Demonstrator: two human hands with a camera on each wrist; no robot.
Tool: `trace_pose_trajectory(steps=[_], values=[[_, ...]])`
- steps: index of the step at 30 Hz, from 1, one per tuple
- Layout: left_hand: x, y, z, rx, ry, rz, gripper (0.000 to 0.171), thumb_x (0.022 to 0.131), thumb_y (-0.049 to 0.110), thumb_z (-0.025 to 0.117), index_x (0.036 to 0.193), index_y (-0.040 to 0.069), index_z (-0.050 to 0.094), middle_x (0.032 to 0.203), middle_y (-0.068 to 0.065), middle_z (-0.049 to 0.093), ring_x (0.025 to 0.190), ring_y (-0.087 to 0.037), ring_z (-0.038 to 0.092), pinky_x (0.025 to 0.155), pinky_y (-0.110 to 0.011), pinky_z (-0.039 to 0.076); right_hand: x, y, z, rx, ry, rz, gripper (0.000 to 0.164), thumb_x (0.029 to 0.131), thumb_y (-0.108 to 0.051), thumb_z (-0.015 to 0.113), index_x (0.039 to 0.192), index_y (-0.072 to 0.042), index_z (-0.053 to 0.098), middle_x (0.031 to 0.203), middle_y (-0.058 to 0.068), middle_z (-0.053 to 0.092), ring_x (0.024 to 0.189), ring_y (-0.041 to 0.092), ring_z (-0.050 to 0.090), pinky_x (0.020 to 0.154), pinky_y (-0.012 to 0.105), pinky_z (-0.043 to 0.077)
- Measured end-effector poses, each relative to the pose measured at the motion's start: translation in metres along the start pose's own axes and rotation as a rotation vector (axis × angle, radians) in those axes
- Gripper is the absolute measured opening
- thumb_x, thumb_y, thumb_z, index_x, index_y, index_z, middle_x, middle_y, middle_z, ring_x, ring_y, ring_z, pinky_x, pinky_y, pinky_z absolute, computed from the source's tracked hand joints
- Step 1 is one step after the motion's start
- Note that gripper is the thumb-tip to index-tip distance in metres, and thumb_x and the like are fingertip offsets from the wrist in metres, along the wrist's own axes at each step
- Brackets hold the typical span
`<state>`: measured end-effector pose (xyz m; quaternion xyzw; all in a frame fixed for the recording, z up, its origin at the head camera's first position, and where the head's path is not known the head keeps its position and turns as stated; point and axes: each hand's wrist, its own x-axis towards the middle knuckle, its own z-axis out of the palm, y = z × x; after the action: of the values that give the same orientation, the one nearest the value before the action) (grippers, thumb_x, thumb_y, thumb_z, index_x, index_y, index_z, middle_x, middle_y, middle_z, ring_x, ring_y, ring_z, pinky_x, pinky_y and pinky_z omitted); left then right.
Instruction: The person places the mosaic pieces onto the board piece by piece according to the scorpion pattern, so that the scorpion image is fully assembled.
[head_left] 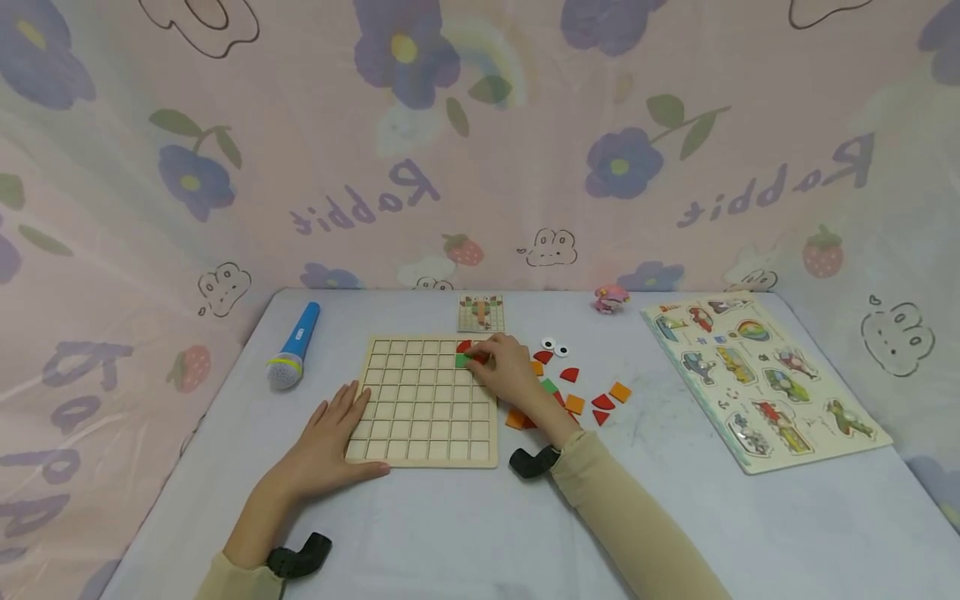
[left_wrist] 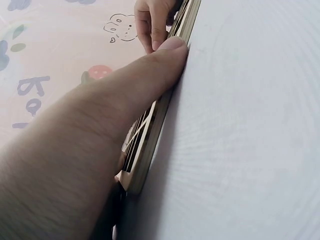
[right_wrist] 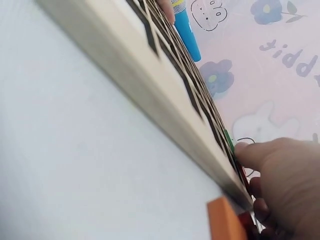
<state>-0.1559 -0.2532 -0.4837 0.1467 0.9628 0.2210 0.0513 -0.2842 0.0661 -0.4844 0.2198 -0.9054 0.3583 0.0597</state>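
One left hand (head_left: 322, 443), one right hand (head_left: 510, 369), one gridded board (head_left: 421, 411), two eyes (head_left: 548, 342)

The mirror-reversed word "Rabbit" reads twice across the back of the flowered backdrop (head_left: 517, 158).

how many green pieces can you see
2 visible: one green piece on the grid board by the right hand, another green piece right of the board. More may be hidden under that hand or arm.
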Motion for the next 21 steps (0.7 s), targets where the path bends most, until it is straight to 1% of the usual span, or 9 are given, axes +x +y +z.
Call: trace_pose_trajectory(steps=[3, 6, 9, 11, 12, 14, 16, 18, 21], values=[[0.000, 0.001, -0.002, -0.002, 0.007, 0.009, 0.125, 0.081, 0.071, 0.079, 0.168, 0.002, 0.023, 0.176, -0.024, 0.014, 0.163, -0.043, 0.009, 0.129, -0.064, 0.008, 0.000, -0.001, -0.001, 0.016, -0.001, 0.003, 0.023, 0.097, -0.023, 0.078, 0.117, -0.012, 0.081, 0.101, 0.007, 0.070, 0.096, 0.026, 0.060, 0.081, 0.042, 0.041], [0.000, 0.002, -0.003, -0.007, 0.006, 0.011, 0.125, 0.081, 0.071, 0.079, 0.168, 0.002, 0.022, 0.175, -0.024, 0.014, 0.163, -0.043, 0.009, 0.129, -0.064, 0.008, 0.002, 0.000, -0.006, 0.050, -0.018, 0.006, 0.025, 0.098, -0.022, 0.076, 0.120, -0.011, 0.079, 0.101, 0.007, 0.069, 0.094, 0.024, 0.060, 0.080, 0.038, 0.045], [-0.001, 0.001, -0.002, -0.011, 0.011, 0.011, 0.124, 0.081, 0.070, 0.079, 0.168, 0.002, 0.022, 0.176, -0.024, 0.014, 0.163, -0.043, 0.009, 0.128, -0.064, 0.008, 0.005, 0.003, -0.019, 0.079, -0.040, 0.002, 0.027, 0.100, -0.022, 0.074, 0.123, -0.009, 0.078, 0.106, 0.009, 0.069, 0.095, 0.024, 0.062, 0.080, 0.037, 0.051], [-0.001, 0.001, -0.001, -0.012, 0.014, 0.013, 0.124, 0.081, 0.070, 0.079, 0.168, 0.002, 0.023, 0.176, -0.024, 0.014, 0.163, -0.043, 0.009, 0.129, -0.064, 0.008, 0.007, 0.009, -0.033, 0.099, -0.040, 0.011, 0.027, 0.100, -0.022, 0.074, 0.123, -0.007, 0.077, 0.111, 0.012, 0.070, 0.100, 0.027, 0.063, 0.083, 0.040, 0.055], [-0.001, 0.001, -0.001, -0.012, 0.013, 0.012, 0.124, 0.081, 0.070, 0.079, 0.169, 0.003, 0.023, 0.176, -0.024, 0.014, 0.163, -0.043, 0.009, 0.129, -0.064, 0.009, 0.008, 0.013, -0.042, 0.112, -0.040, 0.028, 0.028, 0.101, -0.022, 0.074, 0.125, -0.007, 0.077, 0.114, 0.013, 0.070, 0.103, 0.028, 0.064, 0.087, 0.042, 0.056], [-0.001, 0.000, 0.000, -0.012, 0.011, 0.013, 0.125, 0.080, 0.071, 0.080, 0.169, 0.003, 0.023, 0.176, -0.024, 0.014, 0.163, -0.043, 0.010, 0.129, -0.063, 0.009, 0.007, 0.022, -0.062, 0.129, -0.027, 0.062, 0.031, 0.101, -0.023, 0.074, 0.127, -0.006, 0.075, 0.119, 0.015, 0.070, 0.108, 0.032, 0.064, 0.093, 0.047, 0.055], [-0.001, -0.001, 0.001, -0.013, 0.005, 0.008, 0.126, 0.080, 0.071, 0.080, 0.169, 0.004, 0.022, 0.176, -0.022, 0.012, 0.164, -0.042, 0.009, 0.129, -0.062, 0.008, 0.005, 0.033, -0.081, 0.139, -0.006, 0.106, 0.033, 0.102, -0.024, 0.074, 0.129, -0.006, 0.074, 0.122, 0.016, 0.070, 0.110, 0.033, 0.064, 0.095, 0.050, 0.054], [0.000, -0.002, 0.001, -0.014, -0.001, 0.005, 0.127, 0.079, 0.072, 0.079, 0.169, 0.005, 0.021, 0.177, -0.021, 0.011, 0.164, -0.041, 0.008, 0.130, -0.061, 0.007, 0.003, 0.046, -0.098, 0.146, 0.014, 0.143, 0.034, 0.102, -0.024, 0.073, 0.131, -0.006, 0.073, 0.124, 0.016, 0.071, 0.110, 0.034, 0.065, 0.095, 0.049, 0.054], [0.000, -0.003, 0.002, -0.017, -0.007, 0.001, 0.127, 0.079, 0.073, 0.079, 0.170, 0.006, 0.020, 0.177, -0.020, 0.009, 0.164, -0.040, 0.006, 0.130, -0.060, 0.006, -0.002, 0.064, -0.117, 0.154, 0.018, 0.176, 0.037, 0.102, -0.025, 0.073, 0.133, -0.004, 0.072, 0.123, 0.017, 0.072, 0.109, 0.035, 0.066, 0.093, 0.048, 0.053]])
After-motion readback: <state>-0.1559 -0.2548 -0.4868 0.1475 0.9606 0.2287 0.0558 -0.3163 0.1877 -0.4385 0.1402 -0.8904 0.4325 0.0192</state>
